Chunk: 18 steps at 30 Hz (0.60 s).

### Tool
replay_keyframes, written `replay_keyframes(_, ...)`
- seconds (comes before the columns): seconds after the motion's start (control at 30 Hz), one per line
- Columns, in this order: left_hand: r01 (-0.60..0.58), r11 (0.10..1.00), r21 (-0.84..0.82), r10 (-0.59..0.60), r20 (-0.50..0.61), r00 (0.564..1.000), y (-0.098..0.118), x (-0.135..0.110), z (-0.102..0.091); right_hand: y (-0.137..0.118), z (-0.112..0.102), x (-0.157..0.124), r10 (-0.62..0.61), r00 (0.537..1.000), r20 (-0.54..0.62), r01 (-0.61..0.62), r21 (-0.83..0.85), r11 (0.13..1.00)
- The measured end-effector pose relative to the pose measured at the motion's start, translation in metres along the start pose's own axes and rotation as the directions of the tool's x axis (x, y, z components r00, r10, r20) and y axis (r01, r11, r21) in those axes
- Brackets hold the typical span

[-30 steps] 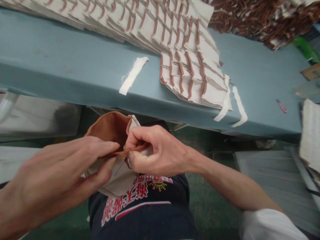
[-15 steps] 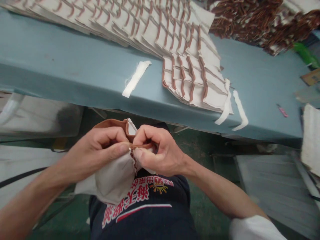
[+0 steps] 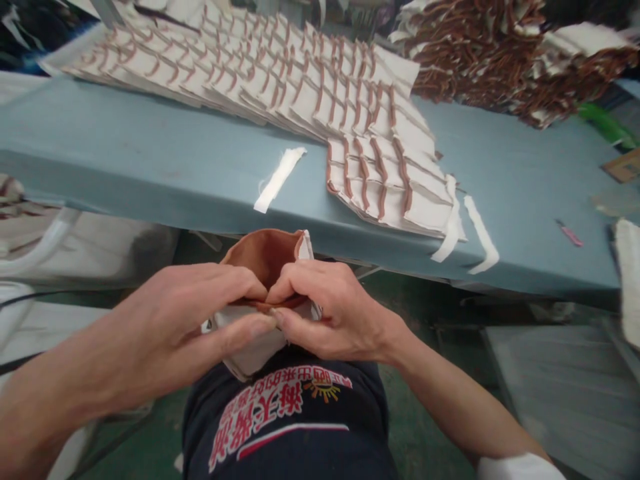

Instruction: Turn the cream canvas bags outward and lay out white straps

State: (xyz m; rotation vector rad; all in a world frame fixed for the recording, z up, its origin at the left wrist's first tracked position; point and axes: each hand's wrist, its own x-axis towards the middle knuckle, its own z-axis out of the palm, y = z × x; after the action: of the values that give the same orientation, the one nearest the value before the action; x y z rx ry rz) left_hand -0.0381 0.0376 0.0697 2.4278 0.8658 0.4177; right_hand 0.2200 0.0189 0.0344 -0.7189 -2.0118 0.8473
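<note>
Both hands pinch the near rim of a small cream fabric pouch (image 3: 253, 350) with a brown lining, held above the dark apron (image 3: 300, 427). My left hand (image 3: 210, 307) grips the rim between thumb and fingers from the left. Close against it, my right hand (image 3: 327, 310) pinches the same rim from the right, the fingertips almost meeting. The pouch's mouth gapes, and its brown inside and a pale seam edge show beyond the fingers. Part of the pouch's body is hidden behind the hands.
A blue-covered table (image 3: 165, 153) runs across in front. Overlapping rows of cream pieces with brown edging (image 3: 370, 173) lie on it. White strips (image 3: 280, 180) rest near its front edge, small pink-handled snippers (image 3: 570, 233) at right. A brown and cream heap (image 3: 480, 60) stands at the back.
The pouch has turned, so more of its brown inside shows and its side seam is no longer visible. The hands have shifted slightly right, and the view has tilted up.
</note>
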Motion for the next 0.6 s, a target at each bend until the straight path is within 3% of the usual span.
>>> replay_keyframes(0.13,-0.04,0.999,-0.001,0.04,0.031,0.999,0.003,0.009,0.007,-0.006,-0.008,0.0,-0.002,1.0,0.011,0.003,-0.094,0.996)
replay_keyframes(0.33,0.016,0.992,-0.125,-0.005,0.082,0.997,0.007,0.015,0.01,-0.008,-0.015,-0.006,0.038,0.998,0.047,-0.032,-0.123,0.992)
replay_keyframes(0.5,-0.001,0.95,-0.313,0.029,0.084,0.996,0.004,0.014,0.019,0.003,-0.013,-0.009,0.042,0.992,0.122,-0.065,0.19,0.98)
replay_keyframes(0.6,-0.025,0.94,-0.34,0.011,-0.045,0.999,0.007,0.008,0.033,0.012,-0.016,-0.01,0.045,0.98,0.196,-0.094,0.245,0.965)
